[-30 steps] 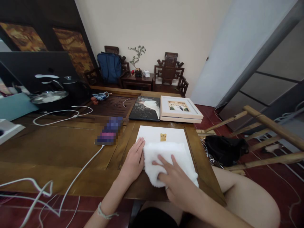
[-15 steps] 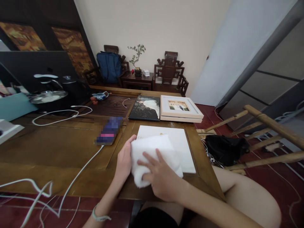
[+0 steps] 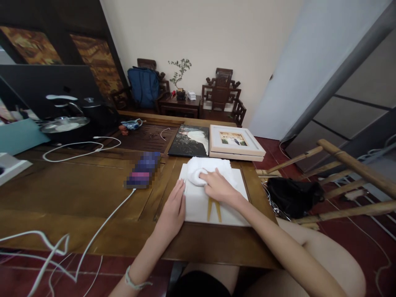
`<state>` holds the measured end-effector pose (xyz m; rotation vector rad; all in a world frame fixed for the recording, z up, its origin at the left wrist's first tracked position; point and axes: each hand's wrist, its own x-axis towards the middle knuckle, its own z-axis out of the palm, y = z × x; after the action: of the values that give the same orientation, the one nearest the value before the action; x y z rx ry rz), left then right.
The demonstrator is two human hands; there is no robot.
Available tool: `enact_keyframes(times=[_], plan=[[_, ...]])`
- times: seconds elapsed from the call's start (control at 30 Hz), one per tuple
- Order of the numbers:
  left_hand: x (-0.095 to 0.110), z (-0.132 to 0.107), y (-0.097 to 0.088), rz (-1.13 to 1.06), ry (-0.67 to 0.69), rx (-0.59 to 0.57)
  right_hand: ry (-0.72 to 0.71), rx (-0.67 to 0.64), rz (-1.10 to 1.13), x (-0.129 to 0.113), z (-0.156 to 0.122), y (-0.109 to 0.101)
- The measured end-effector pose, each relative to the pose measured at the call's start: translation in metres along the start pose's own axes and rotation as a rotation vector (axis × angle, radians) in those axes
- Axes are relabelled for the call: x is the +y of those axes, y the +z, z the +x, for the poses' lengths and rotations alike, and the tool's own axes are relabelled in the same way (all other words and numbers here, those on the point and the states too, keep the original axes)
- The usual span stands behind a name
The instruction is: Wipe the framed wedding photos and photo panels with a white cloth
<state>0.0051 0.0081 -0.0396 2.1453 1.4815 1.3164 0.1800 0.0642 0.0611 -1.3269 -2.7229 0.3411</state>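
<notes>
A white square panel point(image 3: 198, 206) with a small gold mark lies flat on the wooden table point(image 3: 77, 194) in front of me. A fluffy white cloth point(image 3: 207, 167) is bunched on the panel's far half. My right hand point(image 3: 218, 186) presses on the cloth with its fingers curled over it. Flat along the panel's left edge rests my left hand point(image 3: 173, 210), fingers stretched out, holding nothing.
Beyond the panel lie a dark picture point(image 3: 190, 141) and a white framed photo point(image 3: 235, 142). A phone point(image 3: 142, 170) on a white cable sits to the left, with more cables, a pan point(image 3: 64, 125) and a monitor farther left. A bamboo chair frame point(image 3: 349, 181) stands at the right.
My right hand has pushed the cloth from the panel's near left part up to its far edge, uncovering the gold mark near me. My left hand stayed at the left edge.
</notes>
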Motion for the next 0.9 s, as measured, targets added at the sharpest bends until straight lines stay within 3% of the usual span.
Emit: enact_keyframes(times=[0.17, 0.27, 0.37, 0.53, 0.63, 0.8, 0.9], plan=[[-0.003, -0.001, 0.001, 0.026, 0.004, -0.018, -0.053, 0.003, 0.004, -0.011, 0.032, 0.0], [-0.003, 0.0, 0.001, 0.034, -0.004, -0.012, -0.057, -0.012, 0.007, -0.008, 0.033, -0.006], [-0.003, -0.001, 0.002, 0.04, 0.02, 0.001, 0.011, 0.011, -0.002, 0.011, 0.021, -0.014], [-0.003, -0.002, 0.003, 0.044, 0.02, 0.008, 0.143, 0.09, -0.035, 0.052, -0.02, -0.02], [-0.001, -0.002, 0.002, 0.046, 0.019, -0.003, 0.2, 0.111, -0.054, 0.058, -0.054, -0.011], [0.004, -0.001, -0.001, 0.065, 0.005, -0.031, 0.179, 0.036, -0.027, 0.026, -0.122, 0.011], [0.006, 0.0, -0.002, 0.079, 0.012, -0.037, 0.155, -0.054, 0.03, 0.002, -0.155, 0.013]])
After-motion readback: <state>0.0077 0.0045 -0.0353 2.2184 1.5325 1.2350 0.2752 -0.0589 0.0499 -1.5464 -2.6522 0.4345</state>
